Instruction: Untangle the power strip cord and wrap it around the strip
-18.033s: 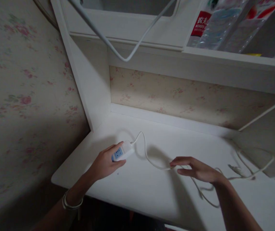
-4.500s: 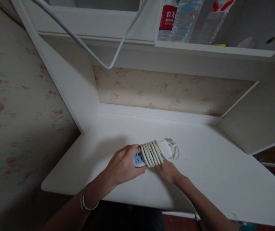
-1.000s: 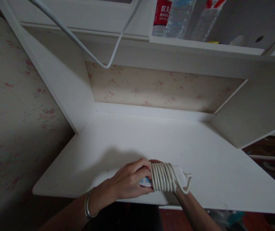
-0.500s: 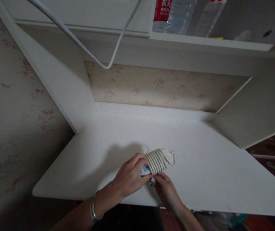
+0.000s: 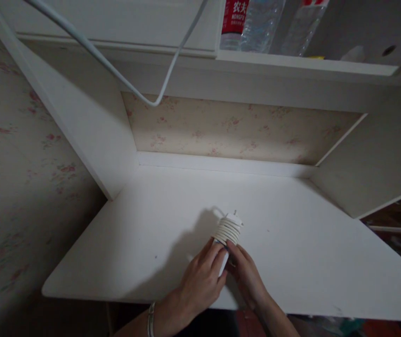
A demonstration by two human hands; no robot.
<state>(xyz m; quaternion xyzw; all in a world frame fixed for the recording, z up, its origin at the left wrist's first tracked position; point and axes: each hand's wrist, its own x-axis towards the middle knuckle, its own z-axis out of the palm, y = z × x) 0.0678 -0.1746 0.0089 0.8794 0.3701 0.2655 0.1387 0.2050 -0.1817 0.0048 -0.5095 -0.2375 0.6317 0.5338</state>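
A white power strip (image 5: 227, 230) with its own cord wound round it in several turns is held just above the white desk (image 5: 292, 243), pointing away from me. My left hand (image 5: 200, 281) grips its near end with the fingers curled over it. Pressed against the same end from the right, my right hand (image 5: 248, 276) has its fingers closed on the strip. The near end of the strip is hidden under both hands.
A white cable (image 5: 116, 70) hangs in a loop from the upper cabinet. Water bottles (image 5: 253, 23) stand on the shelf above. Flowered wallpaper (image 5: 18, 154) covers the left wall, and a desk side panel (image 5: 372, 159) stands at the right.
The wound strip has turned from lying crosswise to pointing away from me. Both hands have shifted right and closed together on its near end.
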